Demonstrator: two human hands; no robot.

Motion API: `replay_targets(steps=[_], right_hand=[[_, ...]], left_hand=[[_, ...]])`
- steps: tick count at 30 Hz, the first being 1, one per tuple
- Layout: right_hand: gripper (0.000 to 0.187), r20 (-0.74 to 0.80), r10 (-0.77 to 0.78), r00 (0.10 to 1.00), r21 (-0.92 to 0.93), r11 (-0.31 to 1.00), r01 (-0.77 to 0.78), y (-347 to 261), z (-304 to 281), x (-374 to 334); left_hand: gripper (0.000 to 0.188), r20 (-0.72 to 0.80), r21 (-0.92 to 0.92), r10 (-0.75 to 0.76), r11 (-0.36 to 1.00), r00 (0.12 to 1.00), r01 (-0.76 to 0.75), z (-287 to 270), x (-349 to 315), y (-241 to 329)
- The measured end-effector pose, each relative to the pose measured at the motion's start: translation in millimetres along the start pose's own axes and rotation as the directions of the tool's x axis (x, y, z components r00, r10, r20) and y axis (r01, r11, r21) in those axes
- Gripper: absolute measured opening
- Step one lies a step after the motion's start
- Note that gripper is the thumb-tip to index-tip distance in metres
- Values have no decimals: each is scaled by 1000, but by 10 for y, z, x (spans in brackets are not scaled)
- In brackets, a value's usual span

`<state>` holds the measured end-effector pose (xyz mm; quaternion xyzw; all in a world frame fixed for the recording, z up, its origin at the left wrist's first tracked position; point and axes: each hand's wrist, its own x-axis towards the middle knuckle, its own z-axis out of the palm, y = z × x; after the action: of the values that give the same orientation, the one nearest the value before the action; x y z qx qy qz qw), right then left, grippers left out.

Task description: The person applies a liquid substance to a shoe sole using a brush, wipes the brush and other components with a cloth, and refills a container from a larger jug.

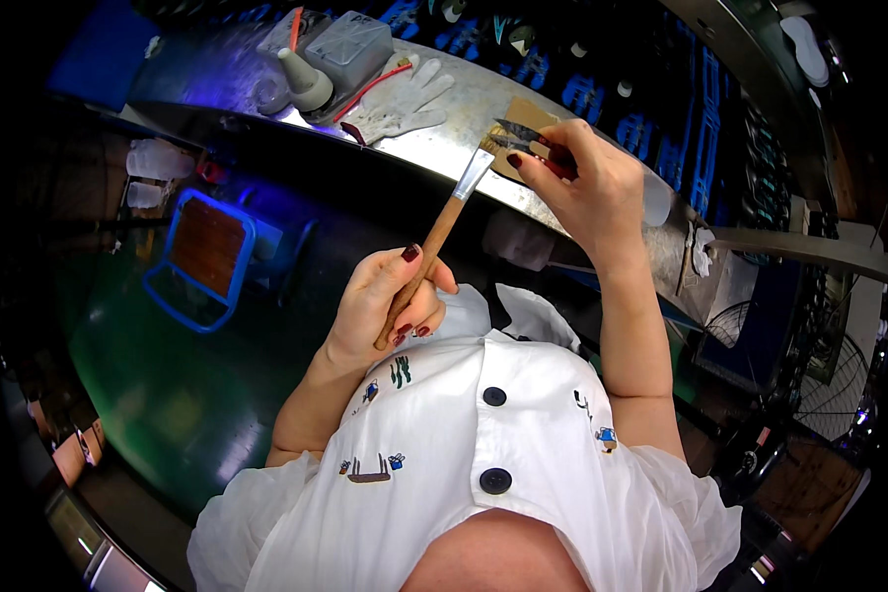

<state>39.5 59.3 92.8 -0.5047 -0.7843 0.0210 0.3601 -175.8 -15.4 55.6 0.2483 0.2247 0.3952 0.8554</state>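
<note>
My left hand (pixel 390 301) is closed round the wooden handle of a flat brush (pixel 432 237), which slants up and to the right. A flat silvery metal ferrule covers its upper part, and short yellowish bristles seem to show at its tip. In my right hand (pixel 597 183) is a pair of small snips (pixel 523 135) with dark pointed blades, parted a little, and red on the grip. The blades point left, close to the brush tip. Whether they touch the bristles I cannot tell. Behind the snips a piece of brown cardboard (pixel 523 111) lies on the metal bench (pixel 469 74).
On the bench lie a whitish work glove (pixel 414 104) and a thin red stick (pixel 375 91). Left of them stand a grey cone-shaped holder (pixel 304 81) and a clear plastic box (pixel 350 47). A blue-framed chair (pixel 207 247) stands at left. A wire-guarded fan (pixel 819 370) is at right.
</note>
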Motion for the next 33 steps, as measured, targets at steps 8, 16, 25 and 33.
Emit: replay_targets(steps=[8,16,25,33], right_hand=[[25,-107,127,986,-4,992,-129,81,-5,-13],[22,-46,136,990,-13,991,-137,24,-1,-17],[24,5,200,980,213,957,-197,23,-124,-52],[22,-12,156,988,208,967,-150,21,-117,-52]], left_hand=[[44,66,-204,-30,978,997,43,-36,-15,7],[44,98,-196,-30,979,995,49,-50,-14,8],[43,85,-81,1,997,996,5,-21,14,16],[42,90,-62,4,998,996,1,2,26,16]])
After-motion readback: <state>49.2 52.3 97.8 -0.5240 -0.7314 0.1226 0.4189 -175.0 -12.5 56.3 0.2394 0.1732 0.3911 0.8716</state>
